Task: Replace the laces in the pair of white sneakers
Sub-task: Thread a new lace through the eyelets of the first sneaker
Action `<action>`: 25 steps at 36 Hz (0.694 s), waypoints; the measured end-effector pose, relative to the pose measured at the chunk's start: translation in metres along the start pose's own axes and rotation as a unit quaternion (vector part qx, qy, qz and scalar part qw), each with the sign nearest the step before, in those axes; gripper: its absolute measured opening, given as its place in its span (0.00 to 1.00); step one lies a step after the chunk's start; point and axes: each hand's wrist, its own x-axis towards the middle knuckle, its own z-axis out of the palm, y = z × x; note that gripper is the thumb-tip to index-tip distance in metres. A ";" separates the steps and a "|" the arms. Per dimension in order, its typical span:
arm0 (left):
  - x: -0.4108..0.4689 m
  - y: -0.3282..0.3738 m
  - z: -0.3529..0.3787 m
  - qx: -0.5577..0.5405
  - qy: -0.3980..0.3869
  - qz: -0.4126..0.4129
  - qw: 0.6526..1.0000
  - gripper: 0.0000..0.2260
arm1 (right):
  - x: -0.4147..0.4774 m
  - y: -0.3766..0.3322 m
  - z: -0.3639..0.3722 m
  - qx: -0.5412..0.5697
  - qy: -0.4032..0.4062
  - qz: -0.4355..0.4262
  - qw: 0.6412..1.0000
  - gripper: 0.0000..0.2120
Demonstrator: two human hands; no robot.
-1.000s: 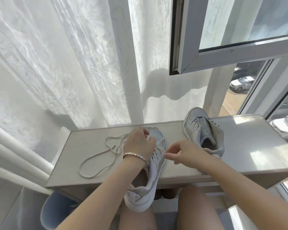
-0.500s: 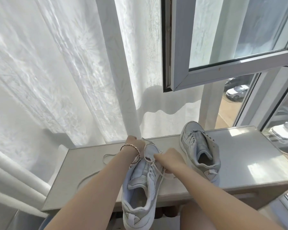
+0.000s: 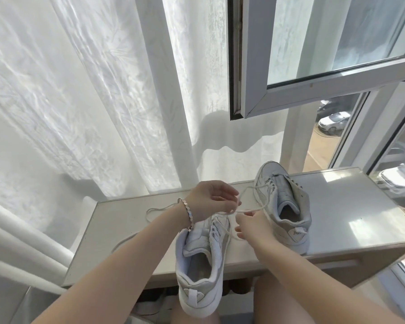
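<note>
A white sneaker (image 3: 202, 265) lies toe-away on the pale sill (image 3: 341, 206), its heel hanging over the front edge above my knees. My left hand (image 3: 208, 201), with a bracelet on the wrist, is raised above the sneaker's toe and pinches a white lace (image 3: 251, 210). My right hand (image 3: 251, 226) sits just right of the sneaker's eyelets and pinches the same lace lower down. The lace's loose part (image 3: 150, 210) trails across the sill to the left. The second white sneaker (image 3: 283, 204) stands laced on the sill to the right of my hands.
An open window sash (image 3: 313, 90) juts in above the right half of the sill. Sheer white curtains (image 3: 91, 101) hang behind the sill and to its left. White pipes (image 3: 21, 242) run at lower left. Parked cars show through the glass on the right.
My left hand has risen from the sneaker's toe, drawing the lace up. My right hand has shifted slightly right along the lace. The near sneaker has slid further off the sill edge.
</note>
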 end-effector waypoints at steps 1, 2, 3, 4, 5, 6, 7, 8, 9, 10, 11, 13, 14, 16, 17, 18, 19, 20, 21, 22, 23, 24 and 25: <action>-0.003 0.001 0.001 0.007 -0.039 -0.004 0.999 0.09 | -0.006 0.004 -0.002 -0.012 -0.032 0.020 0.999 0.21; -0.005 0.002 0.001 0.018 -0.062 -0.004 0.998 0.09 | -0.011 0.006 -0.004 -0.022 -0.055 0.032 0.998 0.25; -0.007 0.002 0.000 0.027 -0.066 -0.002 0.997 0.09 | -0.016 0.009 -0.006 -0.038 -0.066 0.029 0.997 0.26; -0.008 0.001 -0.003 0.039 -0.050 0.000 0.998 0.10 | -0.020 0.011 -0.007 -0.064 -0.071 0.010 0.995 0.24; -0.009 0.000 -0.006 0.062 -0.017 0.002 0.998 0.10 | -0.023 0.013 -0.009 -0.099 -0.076 -0.017 0.992 0.21; -0.009 -0.002 -0.010 0.095 0.026 0.005 0.995 0.12 | -0.025 0.013 -0.010 -0.130 -0.079 -0.046 0.987 0.17; -0.009 -0.006 -0.015 0.136 0.067 0.005 0.988 0.12 | -0.025 0.013 -0.010 -0.158 -0.075 -0.071 0.982 0.15; -0.010 -0.010 -0.020 0.184 0.096 0.000 0.978 0.12 | -0.025 0.013 -0.010 -0.183 -0.066 -0.096 0.976 0.14; -0.012 -0.015 -0.025 0.232 0.106 -0.013 0.967 0.10 | -0.024 0.013 -0.008 -0.207 -0.052 -0.122 0.969 0.13; -0.014 -0.020 -0.027 0.273 0.100 -0.029 0.956 0.09 | -0.022 0.012 -0.006 -0.228 -0.038 -0.147 0.962 0.13; -0.016 -0.025 -0.028 0.306 0.086 -0.043 0.947 0.09 | -0.019 0.012 -0.003 -0.249 -0.030 -0.167 0.953 0.12; -0.018 -0.031 -0.026 0.353 0.065 -0.053 0.932 0.10 | -0.015 0.011 0.004 -0.286 -0.032 -0.193 0.938 0.11; -0.019 -0.033 -0.023 0.365 0.068 -0.052 0.927 0.10 | -0.014 0.011 0.007 -0.296 -0.035 -0.198 0.934 0.10; -0.018 -0.035 -0.020 0.368 0.089 -0.048 0.924 0.12 | -0.013 0.010 0.011 -0.299 -0.042 -0.205 0.931 0.09; -0.017 -0.035 -0.018 0.366 0.098 -0.046 0.924 0.13 | -0.014 0.009 0.012 -0.299 -0.049 -0.215 0.929 0.09; -0.017 -0.035 -0.018 0.363 0.103 -0.042 0.925 0.13 | -0.015 0.009 0.011 -0.294 -0.056 -0.228 0.926 0.09; -0.016 -0.035 -0.017 0.360 0.106 -0.042 0.926 0.12 | -0.016 0.009 0.009 -0.284 -0.060 -0.245 0.925 0.08; -0.016 -0.035 -0.016 0.353 0.112 -0.045 0.928 0.12 | -0.017 0.009 0.006 -0.270 -0.061 -0.262 0.925 0.07; -0.016 -0.034 -0.015 0.344 0.120 -0.053 0.930 0.12 | -0.018 0.008 0.002 -0.255 -0.059 -0.277 0.925 0.06; -0.016 -0.034 -0.014 0.336 0.126 -0.061 0.931 0.12 | -0.020 0.006 -0.002 -0.236 -0.057 -0.287 0.927 0.05; -0.016 -0.034 -0.013 0.332 0.128 -0.065 0.932 0.13 | -0.021 0.006 -0.006 -0.212 -0.056 -0.291 0.931 0.04; -0.015 -0.034 -0.011 0.335 0.124 -0.068 0.932 0.13 | -0.023 0.005 -0.009 -0.183 -0.057 -0.288 0.938 0.04; -0.015 -0.034 -0.008 0.341 0.116 -0.071 0.930 0.13 | -0.026 0.005 -0.013 -0.151 -0.062 -0.279 0.946 0.05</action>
